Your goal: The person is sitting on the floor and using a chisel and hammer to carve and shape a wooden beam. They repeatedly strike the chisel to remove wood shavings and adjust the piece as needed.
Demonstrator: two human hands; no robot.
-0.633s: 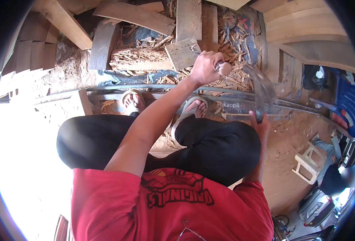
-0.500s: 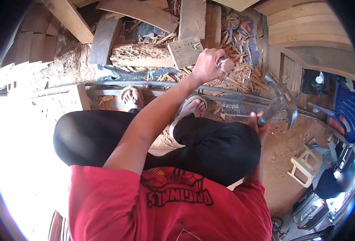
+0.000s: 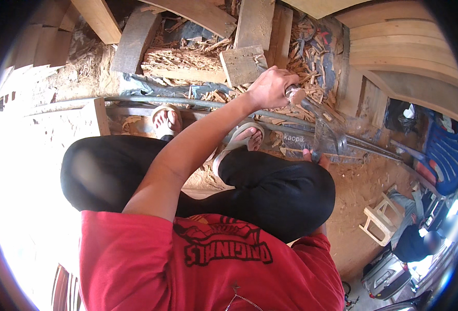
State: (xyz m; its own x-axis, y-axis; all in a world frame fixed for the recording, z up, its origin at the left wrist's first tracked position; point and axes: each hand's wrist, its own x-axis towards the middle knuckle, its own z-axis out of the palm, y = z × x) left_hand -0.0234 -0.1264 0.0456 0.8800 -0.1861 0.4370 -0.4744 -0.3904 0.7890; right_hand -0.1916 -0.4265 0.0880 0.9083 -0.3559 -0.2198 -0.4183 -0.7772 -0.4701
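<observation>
My left hand (image 3: 273, 88) is closed round a tool (image 3: 295, 95) whose worn, round handle end faces up; its working end is hidden. It is above wood splinters, beside a square board piece (image 3: 239, 62). Below and to the right, my right hand (image 3: 317, 158), partly hidden by my knee, is closed on the dark handle of a claw hammer (image 3: 319, 132). The hammer is blurred, its head close beside the held tool's end.
Loose boards (image 3: 133, 39) and metal pipes (image 3: 135, 99) lie around my sandalled feet. Stacked planks (image 3: 394, 46) stand at upper right. Right of me are a blue plastic chair (image 3: 441, 155), a small stool (image 3: 379, 220) and another person (image 3: 412, 243).
Since half a second ago, the hammer and my right hand have moved left, the hammer's head toward the held tool's end. My left hand keeps its grip. The view has shifted slightly.
</observation>
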